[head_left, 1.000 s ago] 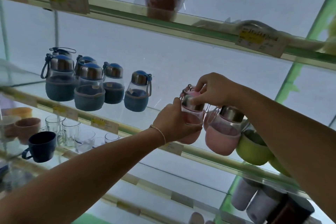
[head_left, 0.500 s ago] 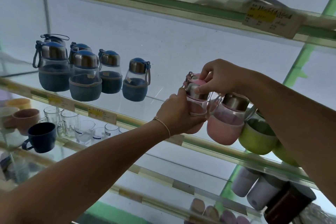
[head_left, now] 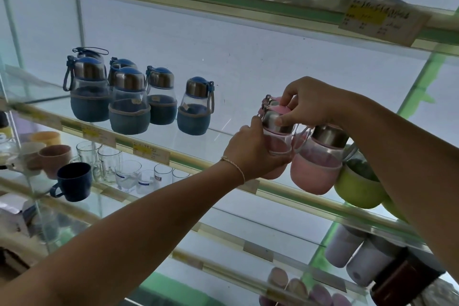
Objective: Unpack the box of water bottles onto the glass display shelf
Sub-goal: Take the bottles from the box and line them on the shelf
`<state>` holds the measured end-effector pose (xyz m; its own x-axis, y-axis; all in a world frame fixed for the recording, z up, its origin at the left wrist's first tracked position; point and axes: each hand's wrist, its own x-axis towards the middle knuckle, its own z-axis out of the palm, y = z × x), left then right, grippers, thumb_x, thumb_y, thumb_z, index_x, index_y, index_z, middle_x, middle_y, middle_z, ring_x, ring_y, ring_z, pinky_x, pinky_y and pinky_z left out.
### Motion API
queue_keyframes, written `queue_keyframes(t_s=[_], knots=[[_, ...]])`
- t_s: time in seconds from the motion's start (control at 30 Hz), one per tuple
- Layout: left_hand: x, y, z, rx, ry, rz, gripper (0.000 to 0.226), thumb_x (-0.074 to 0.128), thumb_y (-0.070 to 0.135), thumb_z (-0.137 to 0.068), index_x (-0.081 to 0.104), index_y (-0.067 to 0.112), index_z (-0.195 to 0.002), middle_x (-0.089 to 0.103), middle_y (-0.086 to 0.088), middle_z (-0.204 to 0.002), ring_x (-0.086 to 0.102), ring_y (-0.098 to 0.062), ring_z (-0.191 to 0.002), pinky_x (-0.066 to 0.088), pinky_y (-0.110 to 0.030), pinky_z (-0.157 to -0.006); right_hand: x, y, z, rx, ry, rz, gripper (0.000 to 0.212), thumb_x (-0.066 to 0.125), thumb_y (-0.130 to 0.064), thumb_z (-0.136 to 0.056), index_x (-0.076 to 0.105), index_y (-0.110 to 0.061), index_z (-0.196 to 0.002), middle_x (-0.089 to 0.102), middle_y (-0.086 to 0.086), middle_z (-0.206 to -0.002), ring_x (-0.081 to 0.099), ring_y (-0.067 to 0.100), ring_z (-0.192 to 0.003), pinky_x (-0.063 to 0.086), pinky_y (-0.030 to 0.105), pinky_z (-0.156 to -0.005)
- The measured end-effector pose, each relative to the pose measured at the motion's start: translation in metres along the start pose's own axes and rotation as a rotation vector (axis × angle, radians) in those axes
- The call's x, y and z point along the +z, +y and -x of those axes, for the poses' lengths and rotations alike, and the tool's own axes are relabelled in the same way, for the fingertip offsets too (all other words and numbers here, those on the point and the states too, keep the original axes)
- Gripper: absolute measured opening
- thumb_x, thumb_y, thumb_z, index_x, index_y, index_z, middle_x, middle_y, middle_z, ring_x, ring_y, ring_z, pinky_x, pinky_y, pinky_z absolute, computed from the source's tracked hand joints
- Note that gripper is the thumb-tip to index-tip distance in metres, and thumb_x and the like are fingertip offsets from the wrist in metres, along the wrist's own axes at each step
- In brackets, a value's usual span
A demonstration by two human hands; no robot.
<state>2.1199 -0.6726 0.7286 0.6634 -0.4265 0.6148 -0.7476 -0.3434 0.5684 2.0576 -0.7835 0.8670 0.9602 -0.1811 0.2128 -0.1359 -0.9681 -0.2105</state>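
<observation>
Both my hands hold one pink water bottle with a steel cap on the glass display shelf. My left hand grips its body from the left. My right hand pinches its pink lid from above. A second pink bottle stands just right of it, and another pink cap shows behind. Several blue bottles stand in a group further left on the same shelf. The box is out of view.
Green bottles stand right of the pink ones, partly behind my right forearm. The shelf below carries mugs and drinking glasses. A lower shelf holds white and dark cylinders. Price labels line the shelf edges.
The view shifted slightly, and both hands with the pink bottle sit a little to the right. My grip on the bottle is unchanged.
</observation>
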Motion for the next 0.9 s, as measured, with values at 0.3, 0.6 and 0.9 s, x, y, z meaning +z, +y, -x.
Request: queue_keyframes(t_s=[0.3, 0.6, 0.9], knots=[[-0.004, -0.001, 0.013, -0.156, -0.028, 0.097, 0.087, 0.086, 0.058, -0.059, 0.038, 0.015, -0.118, 0.053, -0.005, -0.116, 0.056, -0.015, -0.093, 0.053, -0.026, -0.073, 0.002, 0.000, 0.004, -0.011, 0.019, 0.038, 0.028, 0.083, -0.028, -0.076, 0.066, -0.019, -0.097, 0.069, 0.001, -0.097, 0.065, 0.021, -0.090, 0.052, 0.030, -0.072], [-0.025, -0.012, 0.015, -0.231, -0.084, 0.031, 0.115, 0.086, 0.058, -0.058, 0.023, 0.016, -0.145, 0.039, -0.011, -0.143, 0.047, -0.026, -0.123, 0.044, -0.031, -0.094, 0.002, -0.003, 0.008, -0.007, 0.022, 0.062, 0.030, 0.082, -0.027, -0.077, 0.066, -0.016, -0.100, 0.069, 0.003, -0.100, 0.064, 0.022, -0.092, 0.050, 0.030, -0.072], [-0.019, -0.007, 0.011, -0.236, -0.234, 0.141, 0.119, 0.088, 0.038, -0.068, 0.008, 0.014, -0.153, 0.055, -0.009, -0.138, 0.058, -0.028, -0.118, 0.050, -0.037, -0.094, 0.001, -0.004, 0.009, -0.002, 0.021, 0.058, 0.029, 0.083, -0.028, -0.077, 0.066, -0.018, -0.099, 0.068, 0.003, -0.100, 0.063, 0.021, -0.090, 0.044, 0.025, -0.063]])
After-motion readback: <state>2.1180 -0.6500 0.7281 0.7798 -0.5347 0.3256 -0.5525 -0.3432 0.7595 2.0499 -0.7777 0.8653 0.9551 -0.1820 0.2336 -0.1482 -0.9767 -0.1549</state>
